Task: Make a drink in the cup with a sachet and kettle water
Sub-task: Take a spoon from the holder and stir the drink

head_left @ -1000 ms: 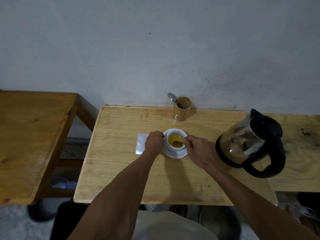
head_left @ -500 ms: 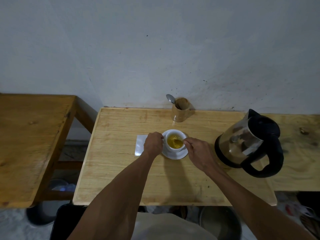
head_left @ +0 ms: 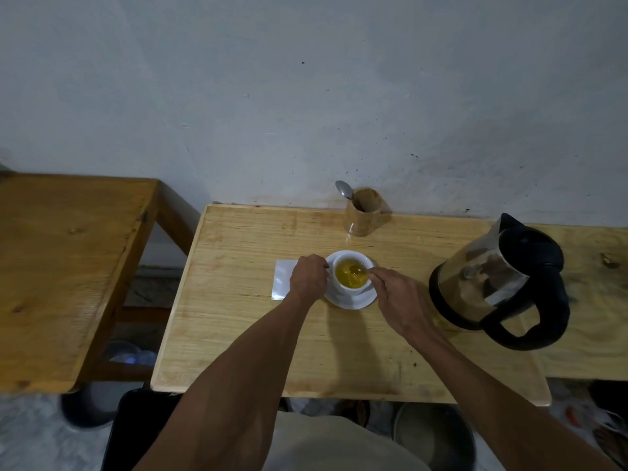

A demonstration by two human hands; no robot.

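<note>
1 head-worn camera looks forward and down over the wooden table (head_left: 258, 334) from 6 o'clock toward the wall (head_left: 306, 96) at 12 o'clock, near enough that both forearms fill the lower frame.

We note a pale grey-white wall (head_left: 306, 96), scuffed and speckled with dark marks low down. Against it stands a light wooden table (head_left: 258, 334) with a raised rim. A darker wooden side table (head_left: 68, 266) sits to its left, apart. Below, a mottled grey floor (head_left: 30, 436) shows. Lighting is dim and even.
</note>
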